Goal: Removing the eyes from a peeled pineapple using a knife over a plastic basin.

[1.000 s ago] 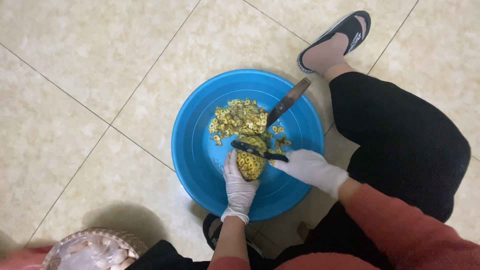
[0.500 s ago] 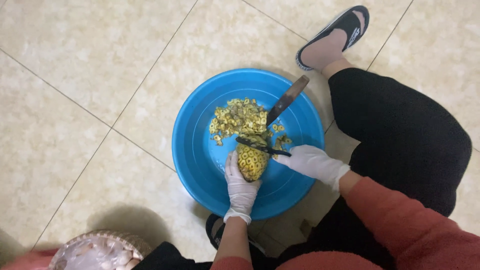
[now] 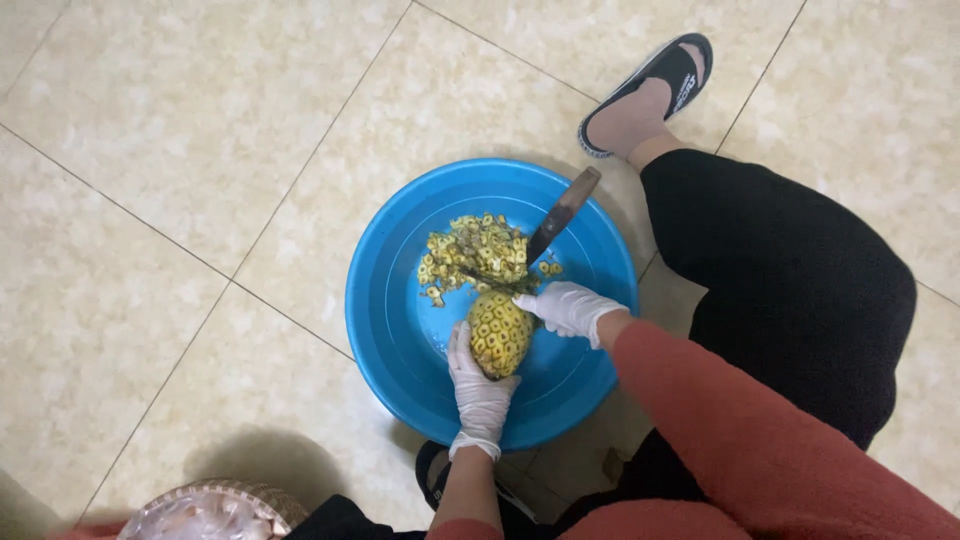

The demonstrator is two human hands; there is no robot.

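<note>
A partly peeled yellow pineapple (image 3: 498,335) stands in a blue plastic basin (image 3: 385,330) on the floor. My left hand (image 3: 480,385), in a white glove, grips the fruit from below and from its left side. My right hand (image 3: 570,308), also gloved, holds a thin dark knife (image 3: 490,282) whose blade lies across the top of the pineapple. Just beyond the fruit is a pile of small yellow-green peel pieces (image 3: 475,252).
A second knife with a brown wooden handle (image 3: 562,210) leans on the basin's far rim. My leg in black trousers (image 3: 790,280) and a foot in a dark sandal (image 3: 650,95) are to the right. A woven basket (image 3: 200,510) sits at the lower left on the beige tiled floor.
The knife in my right hand has slid from the middle of the pineapple up to its top end. My left hand keeps its grip on the fruit.
</note>
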